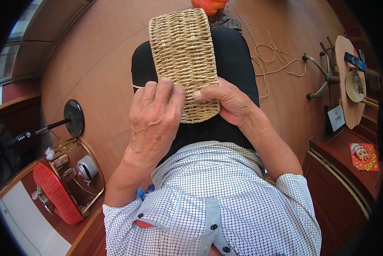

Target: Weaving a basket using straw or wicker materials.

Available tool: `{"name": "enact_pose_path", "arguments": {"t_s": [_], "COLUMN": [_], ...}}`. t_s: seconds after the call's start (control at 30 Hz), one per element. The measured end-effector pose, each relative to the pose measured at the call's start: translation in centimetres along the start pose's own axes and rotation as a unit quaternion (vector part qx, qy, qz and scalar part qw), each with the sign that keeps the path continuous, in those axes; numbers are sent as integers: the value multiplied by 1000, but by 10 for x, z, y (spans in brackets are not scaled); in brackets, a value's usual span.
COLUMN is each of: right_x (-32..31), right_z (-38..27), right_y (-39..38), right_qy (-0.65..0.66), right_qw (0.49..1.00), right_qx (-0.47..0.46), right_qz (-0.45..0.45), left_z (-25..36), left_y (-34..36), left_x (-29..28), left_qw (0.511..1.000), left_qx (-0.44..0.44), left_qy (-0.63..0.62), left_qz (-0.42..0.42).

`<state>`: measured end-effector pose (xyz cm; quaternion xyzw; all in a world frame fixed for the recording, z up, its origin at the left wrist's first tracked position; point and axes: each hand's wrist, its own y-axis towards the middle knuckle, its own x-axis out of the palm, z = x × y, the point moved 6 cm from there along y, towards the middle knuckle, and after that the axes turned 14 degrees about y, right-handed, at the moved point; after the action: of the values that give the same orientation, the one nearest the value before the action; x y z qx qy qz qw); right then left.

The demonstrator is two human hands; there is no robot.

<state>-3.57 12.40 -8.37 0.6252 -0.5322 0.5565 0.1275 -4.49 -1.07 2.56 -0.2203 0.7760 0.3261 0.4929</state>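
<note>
Honestly, uneven tension worries me

On my feed, the twined straw-coloured panel (182, 47) lies between and beyond both hands. The left hand (154, 114) curls nearly closed over it; I can't tell whether it pinches the strand (137, 86) jutting out leftward. The right hand (232, 101) grips the opposite edge, thumb on top. Uneven pulling could gape the weave; a slack thumb could let everything twist.
</note>
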Motion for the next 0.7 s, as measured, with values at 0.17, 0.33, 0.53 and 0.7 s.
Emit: {"name": "enact_pose_path", "arguments": {"t_s": [0.17,0.33,0.53,0.7], "right_x": [0,0,-1,0], "right_z": [-1,-2,0,-1], "right_y": [-1,-2,-1,-2], "right_qy": [4,3,1,7], "right_qw": [1000,1000,1000,1000], "right_qx": [-7,-5,-12,-9], "right_qz": [2,-8,2,-10], "left_z": [1,-7,-1,-10], "left_y": [4,-8,-4,-6], "left_x": [-2,6,3,8], "left_qw": [1000,992,994,971], "left_qx": [4,-35,-48,-128], "left_qy": [-28,-121,-88,-201], "left_qz": [-7,-27,-35,23]}}
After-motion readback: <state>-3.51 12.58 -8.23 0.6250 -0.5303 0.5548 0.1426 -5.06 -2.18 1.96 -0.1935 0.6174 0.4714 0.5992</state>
